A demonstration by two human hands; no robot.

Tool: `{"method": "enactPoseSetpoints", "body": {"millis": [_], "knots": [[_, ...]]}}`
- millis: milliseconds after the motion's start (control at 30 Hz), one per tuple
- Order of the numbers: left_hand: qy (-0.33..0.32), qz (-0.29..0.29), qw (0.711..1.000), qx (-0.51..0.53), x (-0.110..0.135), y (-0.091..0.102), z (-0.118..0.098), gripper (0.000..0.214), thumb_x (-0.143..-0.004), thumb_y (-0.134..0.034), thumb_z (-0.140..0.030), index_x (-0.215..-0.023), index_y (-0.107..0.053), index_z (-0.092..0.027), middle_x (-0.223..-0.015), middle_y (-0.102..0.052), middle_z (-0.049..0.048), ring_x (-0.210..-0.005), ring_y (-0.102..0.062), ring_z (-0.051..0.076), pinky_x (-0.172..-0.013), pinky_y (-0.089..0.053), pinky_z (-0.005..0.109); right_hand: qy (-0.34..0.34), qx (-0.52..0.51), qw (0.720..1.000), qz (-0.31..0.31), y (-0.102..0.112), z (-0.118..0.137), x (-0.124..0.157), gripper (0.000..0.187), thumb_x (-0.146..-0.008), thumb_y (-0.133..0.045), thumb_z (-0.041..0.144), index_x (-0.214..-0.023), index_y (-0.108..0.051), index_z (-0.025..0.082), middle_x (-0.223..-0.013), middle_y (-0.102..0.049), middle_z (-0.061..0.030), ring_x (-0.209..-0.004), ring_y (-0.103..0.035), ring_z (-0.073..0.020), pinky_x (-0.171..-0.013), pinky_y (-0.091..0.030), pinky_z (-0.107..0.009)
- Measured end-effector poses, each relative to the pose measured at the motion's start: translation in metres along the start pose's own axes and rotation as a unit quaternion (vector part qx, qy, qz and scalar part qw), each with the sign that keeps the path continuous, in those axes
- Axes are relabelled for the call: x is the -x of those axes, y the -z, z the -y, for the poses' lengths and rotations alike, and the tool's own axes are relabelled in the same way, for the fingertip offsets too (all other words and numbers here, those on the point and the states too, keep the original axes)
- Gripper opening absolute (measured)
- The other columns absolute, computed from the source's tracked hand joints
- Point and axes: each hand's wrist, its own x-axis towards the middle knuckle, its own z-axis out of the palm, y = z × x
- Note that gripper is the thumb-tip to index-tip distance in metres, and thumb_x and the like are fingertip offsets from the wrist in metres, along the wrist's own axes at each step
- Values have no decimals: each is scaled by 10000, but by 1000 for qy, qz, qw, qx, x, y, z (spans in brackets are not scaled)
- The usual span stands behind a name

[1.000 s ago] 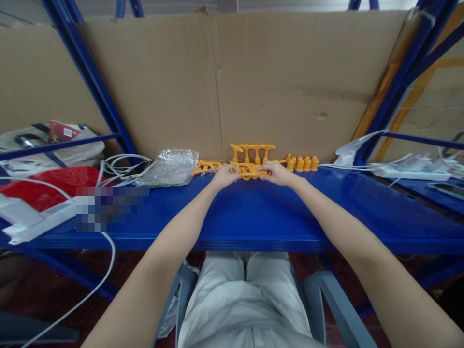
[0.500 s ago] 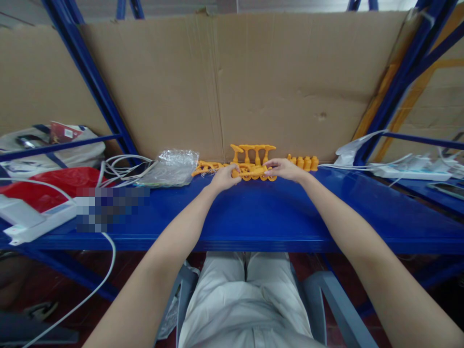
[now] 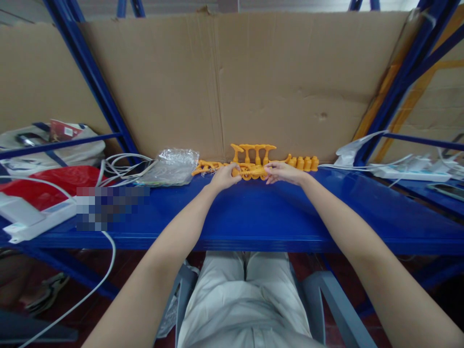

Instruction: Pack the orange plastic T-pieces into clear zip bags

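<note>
An elongated orange plastic piece (image 3: 256, 171) lies between my two hands near the back of the blue table. My left hand (image 3: 225, 177) is closed on its left end, thumb and fingers pinched together. At its right end are the bent fingers of my right hand (image 3: 282, 173), closed against it. Several orange T-shaped pieces (image 3: 257, 153) stand upright just behind. Round-ended orange pieces (image 3: 249, 177) lie in a row under and in front of the held piece, partly hidden. Loose branching orange pieces (image 3: 206, 167) lie left of my left hand.
Several orange cylinder-like pieces (image 3: 307, 163) stand right of my right hand. A clear plastic bag (image 3: 170, 169) lies at left, near white cables and a power strip (image 3: 39, 222). A cardboard sheet (image 3: 268, 82) walls the back of the blue table (image 3: 253, 212).
My right hand has moved slightly lower and its fingers have shifted, now covering the right-hand round-ended pieces. My left hand stays nearly still on the orange piece.
</note>
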Motion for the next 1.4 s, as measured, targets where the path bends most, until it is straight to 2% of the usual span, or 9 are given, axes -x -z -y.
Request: {"method": "enactPoseSetpoints", "body": {"millis": [100,200,367,633,733,867,1000,1167,1400], "knots": [[1,8,1000,-11,0,1,0,270,-704,-630,-243,-965,-652,-176,-586,-566,-38,-575,-514,154,-576,-343,248,14,-11,1000,19,5,-3,0,298,-827,-747,181,-1032,-532,188,-775,-715,-12,-643,-693,-125,-684,-589,-263],[-5,10,999,-31,0,2,-1,286,-712,-631,-252,-985,-656,-175,-616,-580,-28,-596,-524,160,-580,-343,249,9,-6,1000,21,4,-5,-1,196,-851,-734,257,-900,-569,164,-708,-698,-25,-593,-669,-115,-672,-583,-253],[-10,1,1000,-23,2,3,-3,288,-714,-622,-259,-989,-650,-176,-595,-539,-40,-584,-503,153,-580,-326,247,-21,-1,1000,7,-6,-5,-3,460,-985,-464,498,-697,-561,153,-535,-633,-62,-439,-589,-113,-478,-518,-210],[-15,-3,1000,3,-1,0,1,256,-701,-620,-269,-945,-635,-194,-569,-509,-55,-571,-489,144,-571,-320,241,-76,45,996,2,-9,-2,-3,671,-910,-262,741,-759,-568,163,-509,-622,-73,-384,-580,-137,-369,-455,-215],[-14,-4,1000,5,-2,-1,2,252,-695,-629,-268,-935,-639,-192,-562,-506,-57,-566,-494,144,-570,-320,244,-74,23,997,16,-4,0,-1,575,-935,-352,689,-873,-579,165,-665,-696,-84,-479,-650,-150,-423,-496,-218],[-17,-9,1000,7,-1,-1,2,220,-690,-634,-260,-902,-633,-199,-559,-501,-61,-557,-483,135,-563,-314,239,-22,15,1000,15,1,1,1,254,-892,-682,352,-1047,-583,178,-916,-740,-70,-637,-707,-136,-579,-559,-217],[-16,-11,1000,3,-1,0,1,235,-698,-634,-266,-923,-633,-196,-547,-482,-68,-557,-481,136,-555,-308,237,-11,28,999,17,2,1,1,157,-906,-669,295,-909,-625,145,-883,-748,-82,-609,-686,-105,-591,-541,-191],[-17,-12,1000,2,0,0,0,256,-703,-629,-266,-949,-638,-196,-564,-512,-60,-577,-501,141,-566,-324,236,-41,16,999,23,-3,2,0,411,-993,-478,448,-740,-594,146,-700,-729,-98,-550,-667,-121,-543,-528,-198],[-17,-14,1000,-6,-1,0,0,261,-696,-628,-275,-946,-646,-201,-586,-542,-47,-581,-516,146,-568,-333,240,-95,35,995,19,-5,2,-1,583,-951,-339,656,-818,-605,154,-672,-715,-115,-556,-678,-178,-547,-550,-266]]}}
